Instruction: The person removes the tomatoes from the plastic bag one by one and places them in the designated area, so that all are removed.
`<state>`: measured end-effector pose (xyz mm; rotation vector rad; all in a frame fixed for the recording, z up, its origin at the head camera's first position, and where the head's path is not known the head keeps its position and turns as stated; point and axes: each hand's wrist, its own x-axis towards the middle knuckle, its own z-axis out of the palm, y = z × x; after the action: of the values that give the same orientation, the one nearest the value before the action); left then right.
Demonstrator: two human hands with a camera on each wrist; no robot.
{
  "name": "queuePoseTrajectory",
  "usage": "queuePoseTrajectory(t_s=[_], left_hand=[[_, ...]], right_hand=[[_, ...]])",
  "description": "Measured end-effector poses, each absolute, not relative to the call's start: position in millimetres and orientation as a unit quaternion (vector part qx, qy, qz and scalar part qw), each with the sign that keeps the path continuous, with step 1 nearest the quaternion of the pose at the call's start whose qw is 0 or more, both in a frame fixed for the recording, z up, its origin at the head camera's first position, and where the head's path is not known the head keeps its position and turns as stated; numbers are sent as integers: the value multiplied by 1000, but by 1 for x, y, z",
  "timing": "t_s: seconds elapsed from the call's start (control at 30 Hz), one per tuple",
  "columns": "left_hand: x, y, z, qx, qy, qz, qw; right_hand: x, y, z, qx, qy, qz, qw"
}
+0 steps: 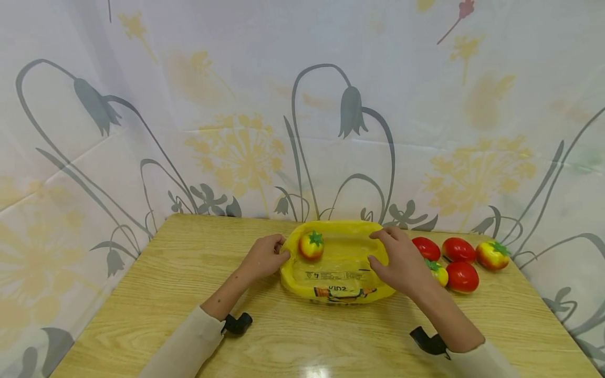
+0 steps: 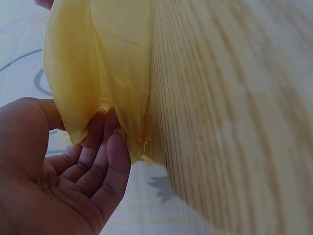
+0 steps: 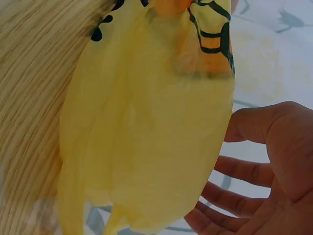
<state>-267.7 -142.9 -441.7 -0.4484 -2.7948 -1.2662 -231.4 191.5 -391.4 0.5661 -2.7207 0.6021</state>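
Note:
A yellow plastic bag (image 1: 337,302) lies on the table with its mouth spread wide, printed on the near side. Inside it, towards the left, sits a yellow-and-red fruit (image 1: 310,247) with a green leafy top. My left hand (image 1: 266,256) pinches the bag's left edge; in the left wrist view the thumb is behind the plastic (image 2: 73,63) and the fingers are curled against it. At the opposite end my right hand (image 1: 402,262) reaches over the rim, thumb and fingers spread apart. The right wrist view has those fingers (image 3: 244,171) loosely bent beside the bag's edge.
Right of the bag, partly behind my right hand, are several shiny red fruits (image 1: 463,277), plus a yellow-and-red one (image 1: 492,255) and a yellow one (image 1: 439,274) with green tops. A flower-patterned cloth (image 1: 312,157) hangs behind the wooden table (image 1: 302,336).

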Motion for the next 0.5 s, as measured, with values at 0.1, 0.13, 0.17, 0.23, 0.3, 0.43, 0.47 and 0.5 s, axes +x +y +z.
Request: queuePoseTrajectory(t_s=[0.1, 0.13, 0.17, 0.23, 0.3, 0.43, 0.47, 0.5], left_hand=[[-268, -143, -441, -143, -901, -409, 18], [-268, -143, -441, -143, -901, -409, 18], [-268, -143, -441, -143, -901, -409, 18], [-268, -143, -441, -142, -901, -409, 19], [-268, -143, -442, -142, -902, -408, 21], [-269, -144, -442, -142, -902, -408, 24], [-269, -144, -443, -142, -902, -407, 25], [-269, -144, -442, -143, -902, -407, 24]], right_hand=[[-232, 186, -392, 197, -946, 212, 147], [-233, 184, -392, 197, -946, 212, 147], [-233, 182, -392, 198, -945, 213, 147], [-234, 178, -393, 200, -945, 215, 146], [-236, 174, -393, 204, -944, 215, 146], [-239, 166, -393, 215, -941, 217, 148], [-239, 164, -394, 217, -940, 219, 146], [-240, 162, -394, 219, -939, 222, 144]])
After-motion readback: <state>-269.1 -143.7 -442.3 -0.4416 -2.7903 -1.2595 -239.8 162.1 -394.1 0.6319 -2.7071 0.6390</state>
